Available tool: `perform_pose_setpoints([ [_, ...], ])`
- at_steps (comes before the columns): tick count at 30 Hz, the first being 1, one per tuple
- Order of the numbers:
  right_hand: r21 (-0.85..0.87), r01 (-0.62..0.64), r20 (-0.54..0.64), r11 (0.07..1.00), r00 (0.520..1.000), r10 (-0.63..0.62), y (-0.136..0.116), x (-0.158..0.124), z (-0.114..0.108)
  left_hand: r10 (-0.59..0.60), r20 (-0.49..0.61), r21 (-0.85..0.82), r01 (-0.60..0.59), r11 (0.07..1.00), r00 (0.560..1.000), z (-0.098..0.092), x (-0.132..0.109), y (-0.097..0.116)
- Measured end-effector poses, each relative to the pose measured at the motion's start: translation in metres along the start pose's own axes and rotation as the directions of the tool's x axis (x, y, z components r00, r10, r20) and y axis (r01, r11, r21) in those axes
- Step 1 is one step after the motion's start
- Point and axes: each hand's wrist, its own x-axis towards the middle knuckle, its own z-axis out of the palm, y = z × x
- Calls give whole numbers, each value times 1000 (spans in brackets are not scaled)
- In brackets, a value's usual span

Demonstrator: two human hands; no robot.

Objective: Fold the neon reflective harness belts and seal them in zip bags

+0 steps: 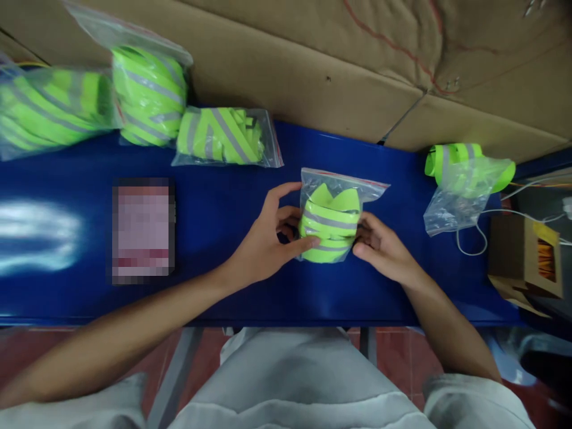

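Note:
A clear zip bag (331, 229) with a folded neon-yellow reflective strap inside stands between my hands on the blue table. Its zip edge, marked with a red line, points away from me. My left hand (273, 235) grips the bag's left side, thumb across the front and index finger stretched up to the top corner. On the other side, my right hand (383, 245) has its fingers curled at the bag's right edge; its fingertips are partly behind the bag, so whether they grip it is unclear.
Several bagged neon straps (149, 98) lie along the back left. At the right, a loose neon strap (467, 167) lies partly under an empty clear bag (460, 199). A blurred-out phone-like item (143, 232) rests at left. A cardboard box (522, 262) and white cable sit at the right end.

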Motion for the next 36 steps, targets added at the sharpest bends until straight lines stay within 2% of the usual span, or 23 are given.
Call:
perform_pose_setpoints([
  [2, 7, -31, -16, 999, 999, 31, -1, 8, 6, 45, -42, -11, -46, 999, 998, -2, 3, -3],
  [4, 45, -20, -90, 999, 996, 24, -5, 24, 8, 120, -126, 44, -115, 992, 985, -5, 5, -7],
  [6, 51, 10, -152, 999, 988, -2, -11, 47, 4, 227, -225, 181, -188, 965, 948, -7, 3, -9],
  [8, 32, 3, -189, 1000, 982, 3, -17, 74, -1, 332, -270, 329, -237, 914, 904, -7, 0, -7],
  [10, 29, -31, -171, 999, 985, 36, -22, 100, -5, 413, -251, 418, -287, 862, 876, -7, -4, -3],
  [12, 37, -47, -136, 998, 989, 51, -27, 121, -4, 464, -181, 469, -339, 816, 867, -5, -8, 2],
  [16, 59, -29, -80, 998, 996, 34, -31, 148, 11, 457, -28, 514, -380, 769, 889, -1, -13, 6],
  [19, 21, -19, -82, 1000, 996, 21, -28, 152, 22, 416, 9, 509, -362, 781, 909, -1, -14, 6],
  [22, -123, 17, -91, 992, 995, -28, -26, 135, 17, 400, 35, 504, -361, 785, 916, -1, -15, 7],
  [24, -340, 97, -154, 935, 976, -157, -27, 113, -1, 398, 83, 497, -384, 778, 914, -1, -15, 10],
  [25, -495, 143, -191, 857, 944, -268, -29, 100, -14, 396, 115, 497, -398, 771, 911, -1, -16, 11],
  [26, -656, 156, -211, 738, 901, -378, -31, 86, -30, 396, 149, 501, -415, 760, 906, 0, -16, 12],
  [27, -792, 106, -240, 602, 852, -466, -33, 74, -49, 395, 176, 510, -426, 747, 902, 1, -17, 12],
  [28, -873, -8, -303, 487, 792, -530, -34, 63, -69, 392, 195, 522, -433, 735, 899, 2, -17, 12],
  [29, -898, -155, -382, 411, 737, -557, -35, 54, -91, 384, 208, 535, -433, 725, 900, 3, -17, 12],
  [30, -878, -302, -472, 372, 682, -559, -34, 47, -112, 375, 218, 545, -431, 719, 901, 4, -17, 11],
  [32, -777, -515, -627, 362, 581, -519, -30, 39, -150, 357, 230, 551, -424, 719, 905, 5, -17, 8],
  [34, -696, -615, -715, 370, 549, -433, -22, 37, -178, 342, 237, 547, -415, 727, 910, 4, -15, 5],
  [36, -704, -611, -710, 361, 621, -333, -14, 37, -193, 334, 234, 545, -408, 732, 913, 3, -12, 2],
])
